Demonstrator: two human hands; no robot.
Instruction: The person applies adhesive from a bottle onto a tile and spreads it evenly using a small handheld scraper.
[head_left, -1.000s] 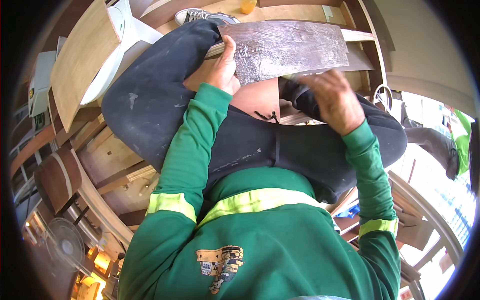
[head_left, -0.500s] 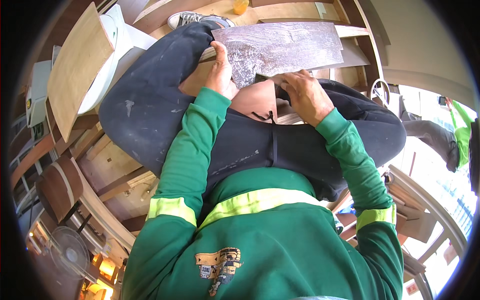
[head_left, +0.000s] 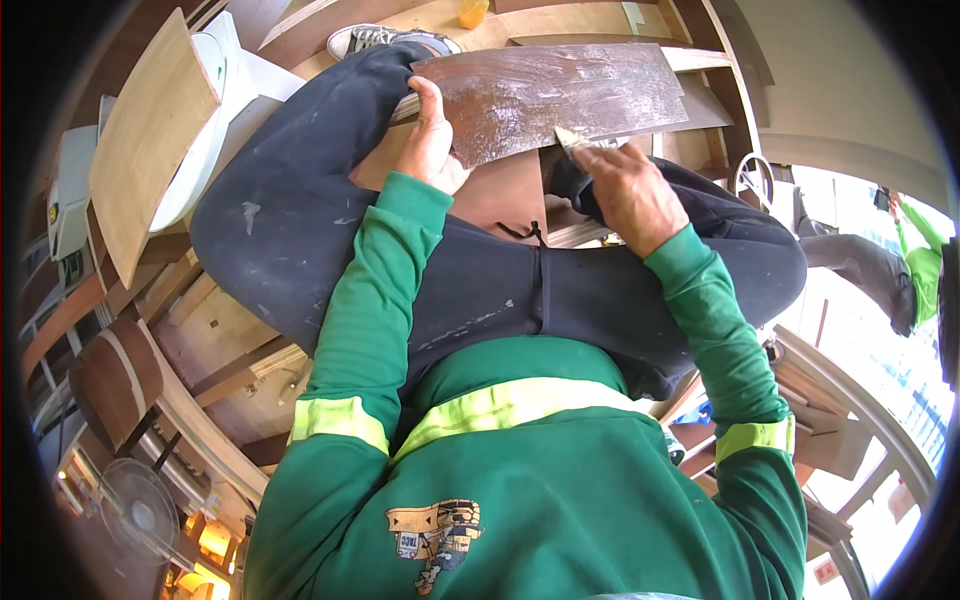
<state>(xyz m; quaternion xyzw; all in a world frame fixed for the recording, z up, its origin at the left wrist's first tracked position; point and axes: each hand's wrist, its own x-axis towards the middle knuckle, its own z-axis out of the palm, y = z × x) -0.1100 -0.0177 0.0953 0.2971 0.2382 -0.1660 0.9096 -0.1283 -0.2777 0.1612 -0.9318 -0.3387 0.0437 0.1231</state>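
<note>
A flat brown wooden panel with pale scuffed patches lies across my lap, over my dark trousers. My left hand grips the panel's left edge, thumb on top. My right hand is closed on a small folded piece of sandpaper and presses it against the panel's near edge. Another reddish-brown board lies under the panel, between my knees.
A plywood sheet leans on a white object at the left. Curved wooden frames and a fan are below left. A grey sneaker is at the top. Another person in green stands at the far right.
My right hand has slid down and toward me along the panel's near edge. The panel has tilted a little, and my left hand keeps its grip.
</note>
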